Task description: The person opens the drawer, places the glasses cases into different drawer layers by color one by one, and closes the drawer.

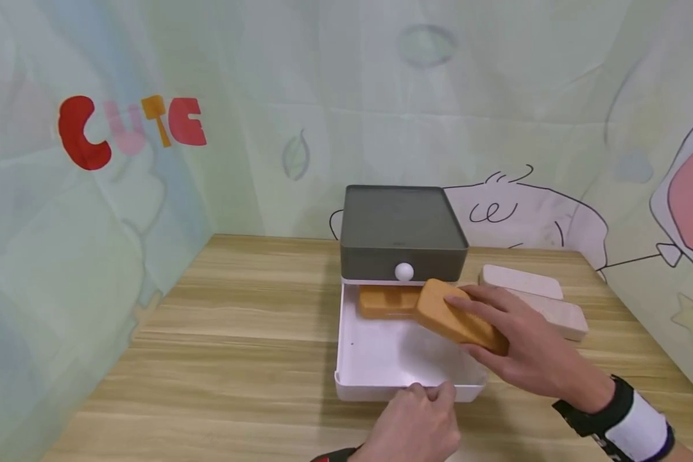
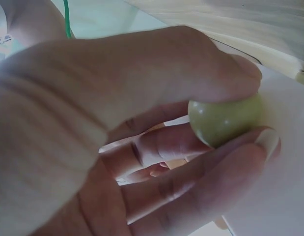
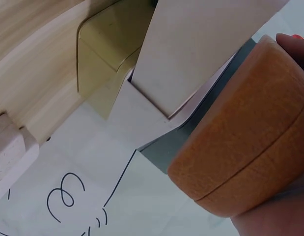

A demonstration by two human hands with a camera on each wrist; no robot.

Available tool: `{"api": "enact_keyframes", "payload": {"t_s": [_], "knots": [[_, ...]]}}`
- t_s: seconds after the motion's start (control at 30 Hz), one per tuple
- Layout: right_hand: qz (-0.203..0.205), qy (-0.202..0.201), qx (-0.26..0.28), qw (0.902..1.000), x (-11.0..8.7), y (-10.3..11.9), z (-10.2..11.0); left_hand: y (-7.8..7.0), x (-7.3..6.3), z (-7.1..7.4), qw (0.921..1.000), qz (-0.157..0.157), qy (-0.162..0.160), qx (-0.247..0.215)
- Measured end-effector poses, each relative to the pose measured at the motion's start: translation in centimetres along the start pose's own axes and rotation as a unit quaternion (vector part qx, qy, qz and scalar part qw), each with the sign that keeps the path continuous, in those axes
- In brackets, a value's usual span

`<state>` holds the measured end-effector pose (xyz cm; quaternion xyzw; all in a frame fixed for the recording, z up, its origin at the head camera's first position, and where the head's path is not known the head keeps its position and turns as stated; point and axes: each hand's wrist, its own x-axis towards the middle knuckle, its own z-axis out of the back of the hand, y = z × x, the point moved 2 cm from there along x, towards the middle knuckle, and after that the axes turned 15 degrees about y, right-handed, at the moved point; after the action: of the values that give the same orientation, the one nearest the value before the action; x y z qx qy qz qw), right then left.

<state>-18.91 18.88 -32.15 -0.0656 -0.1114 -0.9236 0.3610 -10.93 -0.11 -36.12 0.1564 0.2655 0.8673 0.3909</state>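
My right hand (image 1: pixel 534 343) grips an orange, leather-look glasses case (image 1: pixel 453 314), tilted over the right side of a pulled-out white drawer (image 1: pixel 375 359). In the right wrist view, a seam runs along the case (image 3: pixel 240 132). Another orange case (image 1: pixel 385 301) lies at the back of the drawer, partly hidden by the held one. With thumb and fingers, my left hand (image 1: pixel 417 423) pinches the round knob (image 2: pixel 225 120) on the drawer's front. Above the open drawer sits a grey-topped upper drawer (image 1: pixel 401 218) with a white knob (image 1: pixel 404 272).
Two whitish cases (image 1: pixel 554 311) lie side by side on the wooden table (image 1: pixel 237 333), right of the drawer box and partly behind my right hand. A printed cloth (image 1: pixel 254 115) hangs behind and at both sides of the table.
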Motion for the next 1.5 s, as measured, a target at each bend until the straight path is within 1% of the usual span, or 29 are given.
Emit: {"api": "enact_keyframes", "payload": {"t_s": [0.13, 0.27, 0.37, 0.53, 0.6, 0.73, 0.87, 0.97, 1.03, 1.23, 1.37, 1.5], "knots": [[0.004, 0.018, 0.012, 0.9998, 0.7, 0.4, -0.3, 0.1, -0.1, 0.0, 1.0000, -0.002, 0.005, -0.002], [0.005, 0.026, 0.010, 0.9996, 1.2, 0.8, -0.2, 0.0, 0.0, 0.0, 0.9999, 0.003, -0.015, -0.002], [0.007, 0.030, 0.009, 0.9995, 1.6, 1.1, -0.2, 0.0, 0.0, 0.1, 0.9998, 0.002, -0.020, 0.001], [0.020, 0.034, 0.009, 0.9992, 2.6, 1.7, -0.4, 0.1, -0.1, 0.2, 1.0000, -0.007, 0.006, -0.003], [0.023, 0.031, 0.008, 0.9992, 2.9, 1.9, -0.4, 0.1, -0.1, 0.2, 0.9999, -0.008, 0.007, -0.004], [0.041, 0.030, 0.012, 0.9987, 3.5, 2.3, -0.5, 0.2, -0.1, 0.1, 0.9999, -0.009, 0.006, -0.004], [0.070, 0.026, 0.011, 0.9972, 4.2, 2.7, -0.7, 0.2, -0.1, 0.1, 0.9997, -0.017, 0.015, -0.006], [0.084, 0.026, 0.009, 0.9961, 4.6, 2.9, -0.9, 0.2, -0.1, 0.0, 0.9992, -0.025, 0.027, -0.013], [0.092, 0.032, 0.010, 0.9952, 4.8, 2.9, -1.1, 0.2, -0.1, 0.0, 0.9991, -0.026, 0.028, -0.016], [0.112, 0.048, 0.004, 0.9926, 5.4, 3.3, -1.5, 0.2, -0.1, 0.0, 0.9999, -0.012, -0.005, -0.004], [0.115, 0.060, 0.003, 0.9915, 5.7, 3.5, -1.9, 0.3, -0.2, -0.1, 0.9999, -0.013, -0.004, -0.006], [0.110, 0.097, 0.008, 0.9892, 5.9, 3.4, -2.5, 0.2, -0.2, -0.1, 0.9999, -0.007, -0.009, -0.009]]}}
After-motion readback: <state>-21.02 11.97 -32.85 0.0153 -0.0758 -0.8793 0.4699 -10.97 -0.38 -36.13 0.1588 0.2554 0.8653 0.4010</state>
